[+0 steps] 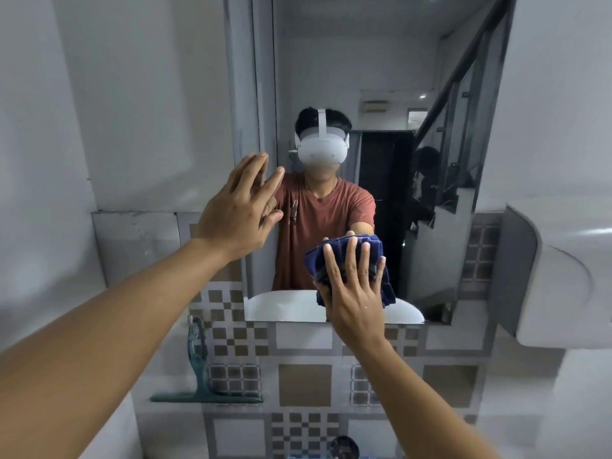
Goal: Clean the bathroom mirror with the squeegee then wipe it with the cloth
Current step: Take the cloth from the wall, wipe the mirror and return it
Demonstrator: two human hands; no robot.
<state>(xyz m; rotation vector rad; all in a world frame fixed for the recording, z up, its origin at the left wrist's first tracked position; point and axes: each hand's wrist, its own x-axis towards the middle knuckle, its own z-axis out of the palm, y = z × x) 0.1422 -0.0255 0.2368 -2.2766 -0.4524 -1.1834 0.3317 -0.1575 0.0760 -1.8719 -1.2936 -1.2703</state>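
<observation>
Blue cloth [347, 260] under right hand [356, 293], mirror [381, 94], tiled wall [304, 385]

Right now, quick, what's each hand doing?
Left hand: open, straight fingers near the frameless wall mirror.
Right hand: open, flat fingers pressing a crumpled dark blue cloth against it.

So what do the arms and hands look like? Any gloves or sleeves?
No gloves. The left hand and the right hand are bare, with no rings, watch or bracelet showing. The left arm and the right arm are bare too, with no sleeves on them. The mirror shows why: the person wears a rust-red T-shirt with short sleeves.
</observation>
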